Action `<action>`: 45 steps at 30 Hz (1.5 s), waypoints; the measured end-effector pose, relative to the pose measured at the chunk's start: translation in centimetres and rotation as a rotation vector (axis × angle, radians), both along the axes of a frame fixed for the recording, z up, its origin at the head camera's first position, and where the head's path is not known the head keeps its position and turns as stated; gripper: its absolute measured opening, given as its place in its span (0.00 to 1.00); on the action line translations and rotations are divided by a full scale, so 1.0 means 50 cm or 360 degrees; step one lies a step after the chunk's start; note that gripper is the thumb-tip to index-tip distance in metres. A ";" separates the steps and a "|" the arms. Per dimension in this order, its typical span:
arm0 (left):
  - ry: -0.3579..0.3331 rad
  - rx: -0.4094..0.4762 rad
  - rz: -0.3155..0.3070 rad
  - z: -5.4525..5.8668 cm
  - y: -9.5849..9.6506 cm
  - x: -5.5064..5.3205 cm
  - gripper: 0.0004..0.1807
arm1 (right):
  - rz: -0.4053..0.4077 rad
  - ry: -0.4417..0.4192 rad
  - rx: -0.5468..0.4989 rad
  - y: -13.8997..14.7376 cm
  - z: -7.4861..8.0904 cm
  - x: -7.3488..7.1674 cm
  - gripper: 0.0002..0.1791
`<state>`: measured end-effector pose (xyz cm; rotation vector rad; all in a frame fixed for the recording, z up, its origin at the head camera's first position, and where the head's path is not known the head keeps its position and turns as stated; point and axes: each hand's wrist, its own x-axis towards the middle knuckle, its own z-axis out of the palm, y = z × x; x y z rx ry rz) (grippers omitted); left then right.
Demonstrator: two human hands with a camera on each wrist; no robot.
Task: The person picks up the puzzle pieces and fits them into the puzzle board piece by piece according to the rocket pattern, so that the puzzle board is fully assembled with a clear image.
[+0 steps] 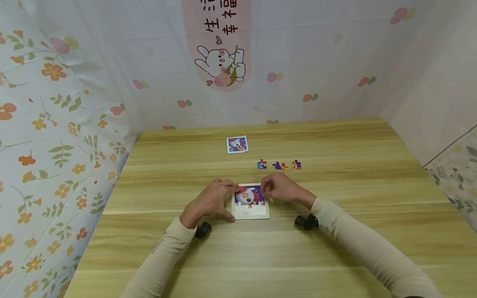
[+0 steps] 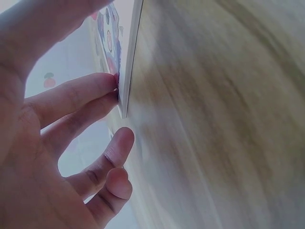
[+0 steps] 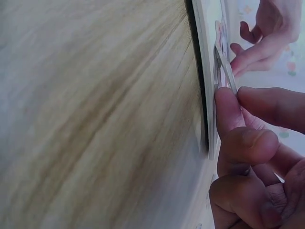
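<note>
A white-framed jigsaw tray [image 1: 251, 218] lies flat, with picture pieces across its upper part and a bare pale strip below. My left hand [image 1: 213, 200] spans the tray's left side, fingers at the upper corner and thumb at the lower one. In the left wrist view, fairly straight fingertips of the left hand [image 2: 71, 100] touch the frame's edge. My right hand [image 1: 282, 188] is over the tray's right side. A thin puzzle piece [image 3: 226, 67], pinched between thumb and finger of the right hand [image 3: 252, 143], stands tilted against the tray; its picture is hidden.
Beyond the tray lie three loose puzzle pieces [image 1: 262, 164] in a row. A small picture card [image 1: 237, 144] rests farther back on the wooden table [image 1: 179, 157]. Printed cloth [image 1: 298, 54] hangs behind and beside the table. Black wrist devices [image 1: 306, 222] sit under both forearms.
</note>
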<state>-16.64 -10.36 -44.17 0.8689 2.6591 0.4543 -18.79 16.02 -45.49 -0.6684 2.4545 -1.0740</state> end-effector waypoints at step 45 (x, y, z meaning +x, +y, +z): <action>0.0004 0.0014 -0.0058 -0.004 -0.002 -0.008 0.48 | 0.0346 0.0998 0.0660 -0.039 0.017 0.063 0.10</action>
